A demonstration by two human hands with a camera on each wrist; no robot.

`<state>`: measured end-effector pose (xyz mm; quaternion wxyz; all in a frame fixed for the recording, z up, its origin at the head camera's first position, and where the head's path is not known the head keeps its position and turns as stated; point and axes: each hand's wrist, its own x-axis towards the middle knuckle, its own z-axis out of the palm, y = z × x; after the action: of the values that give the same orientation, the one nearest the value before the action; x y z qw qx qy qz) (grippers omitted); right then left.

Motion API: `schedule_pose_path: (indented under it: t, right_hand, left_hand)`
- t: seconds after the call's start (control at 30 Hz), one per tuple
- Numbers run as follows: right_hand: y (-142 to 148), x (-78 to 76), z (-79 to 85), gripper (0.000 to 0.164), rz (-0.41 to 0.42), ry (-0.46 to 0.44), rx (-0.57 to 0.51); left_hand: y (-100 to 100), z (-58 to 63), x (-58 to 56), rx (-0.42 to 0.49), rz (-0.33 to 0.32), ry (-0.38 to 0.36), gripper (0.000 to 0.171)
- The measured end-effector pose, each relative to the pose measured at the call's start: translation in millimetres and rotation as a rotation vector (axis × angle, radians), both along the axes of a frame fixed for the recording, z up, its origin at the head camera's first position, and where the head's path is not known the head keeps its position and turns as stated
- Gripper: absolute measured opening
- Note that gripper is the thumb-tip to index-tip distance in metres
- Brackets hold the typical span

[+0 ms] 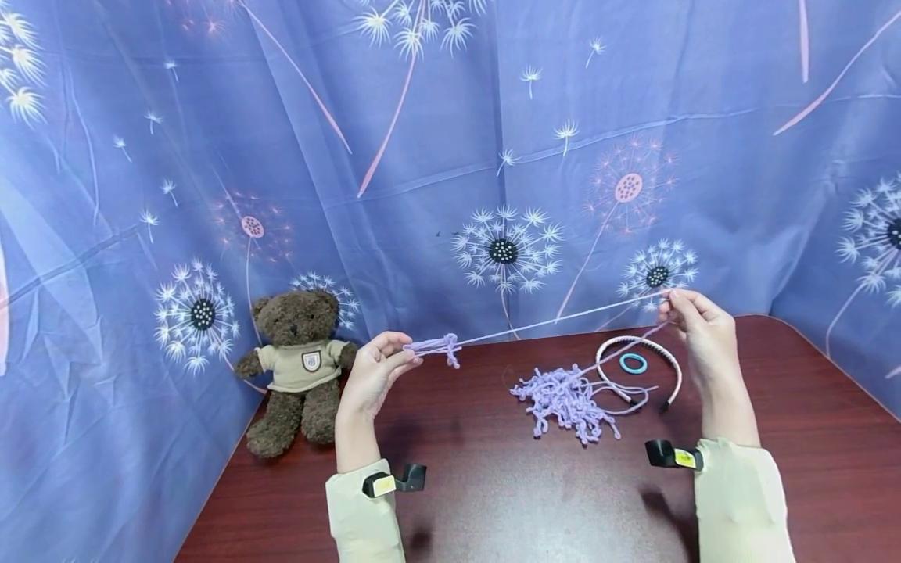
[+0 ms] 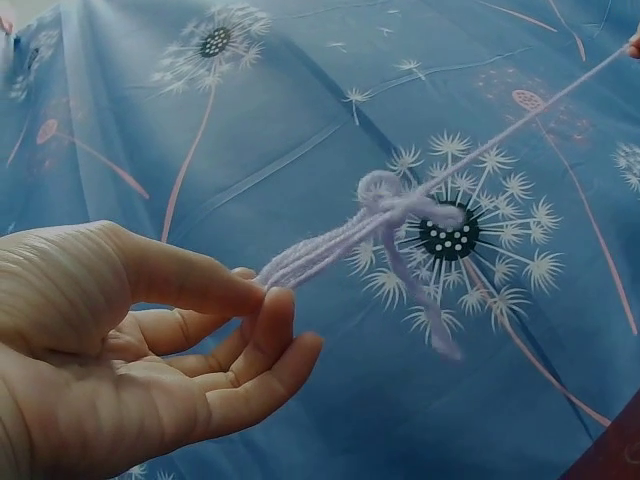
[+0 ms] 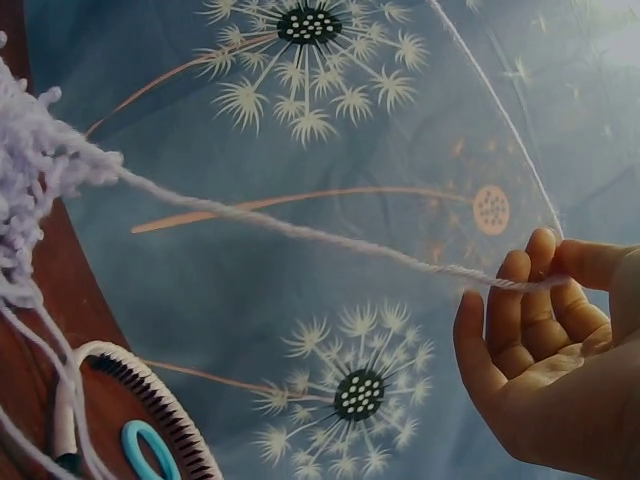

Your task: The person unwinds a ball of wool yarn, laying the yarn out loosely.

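Observation:
My left hand (image 1: pixel 378 369) pinches a small looped bundle of lilac yarn (image 2: pixel 320 247) between thumb and fingertips, with a knot and a short loose tail beyond them. From that knot a single strand of yarn (image 1: pixel 556 319) runs taut, rising rightward to my right hand (image 1: pixel 706 332), which pinches it between thumb and forefinger. Past the right fingertips the yarn (image 3: pixel 330 237) slants back down to a fluffy lilac yarn pile (image 1: pixel 566 400) on the table. Both hands are raised above the tabletop.
Behind the yarn pile lie a white headband (image 1: pixel 679 367) and a turquoise ring (image 1: pixel 633 363). A brown teddy bear (image 1: pixel 299 367) in a beige shirt sits at the table's left edge. A blue dandelion-print curtain (image 1: pixel 422 258) hangs behind the dark red table (image 1: pixel 479 493).

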<state>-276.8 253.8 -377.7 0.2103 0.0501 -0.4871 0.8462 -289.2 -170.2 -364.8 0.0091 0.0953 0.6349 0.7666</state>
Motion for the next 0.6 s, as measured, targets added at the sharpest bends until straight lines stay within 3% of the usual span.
schedule_pose_path:
  t: [0.2, 0.47, 0.6]
  right_hand:
    - [4.7, -3.8, -6.6, 0.017, -0.011, -0.047, -0.026]
    - [13.3, -6.4, -12.5, 0.019, -0.106, -0.119, -0.096]
    - [12.8, -5.7, -12.9, 0.018, -0.092, -0.12, -0.09]
  left_hand:
    - [-6.7, -1.1, -0.4, 0.052, 0.045, 0.0, 0.027]
    - [-17.8, -0.4, 1.4, 0.085, 0.119, 0.018, 0.027]
    - [-12.8, 0.0, 0.1, 0.09, 0.103, 0.017, 0.025]
